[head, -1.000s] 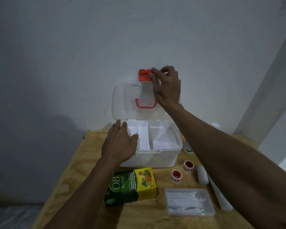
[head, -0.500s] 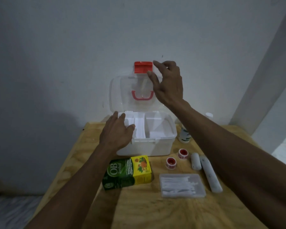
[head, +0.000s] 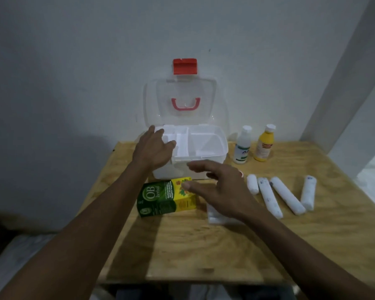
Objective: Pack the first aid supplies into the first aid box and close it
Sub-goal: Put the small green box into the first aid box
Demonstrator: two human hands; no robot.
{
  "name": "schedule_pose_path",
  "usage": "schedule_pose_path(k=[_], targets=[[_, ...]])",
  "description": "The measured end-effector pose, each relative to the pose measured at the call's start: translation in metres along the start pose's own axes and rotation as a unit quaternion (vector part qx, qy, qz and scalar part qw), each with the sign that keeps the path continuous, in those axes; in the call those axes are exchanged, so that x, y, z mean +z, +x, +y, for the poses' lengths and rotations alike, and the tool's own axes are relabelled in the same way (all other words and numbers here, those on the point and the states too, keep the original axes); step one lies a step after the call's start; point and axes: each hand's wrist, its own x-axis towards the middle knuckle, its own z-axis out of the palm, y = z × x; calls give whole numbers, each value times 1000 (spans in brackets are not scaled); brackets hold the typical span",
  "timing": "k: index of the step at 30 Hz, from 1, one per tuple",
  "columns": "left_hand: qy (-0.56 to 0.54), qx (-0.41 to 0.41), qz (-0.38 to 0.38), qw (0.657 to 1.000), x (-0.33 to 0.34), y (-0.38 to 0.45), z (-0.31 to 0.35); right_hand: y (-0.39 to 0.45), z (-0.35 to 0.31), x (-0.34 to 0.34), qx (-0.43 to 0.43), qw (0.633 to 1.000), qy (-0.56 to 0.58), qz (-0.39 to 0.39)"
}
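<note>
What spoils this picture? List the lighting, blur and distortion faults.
Head view: dim, bluish light overall; the right hand is motion-blurred over the green box; the arms cast dark shadows across the table; wide-angle bending curves the wall corner at right; the clear lid shows faint glare.

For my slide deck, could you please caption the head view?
Left hand steadies the open first aid box; right hand hovers over the green-yellow carton.
</note>
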Motion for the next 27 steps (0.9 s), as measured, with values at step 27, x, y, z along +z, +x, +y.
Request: schedule_pose_path(k=[27], targets=[[3,9,2,1000,4,4,-4,7,3,8,-27,991,-43,-127]])
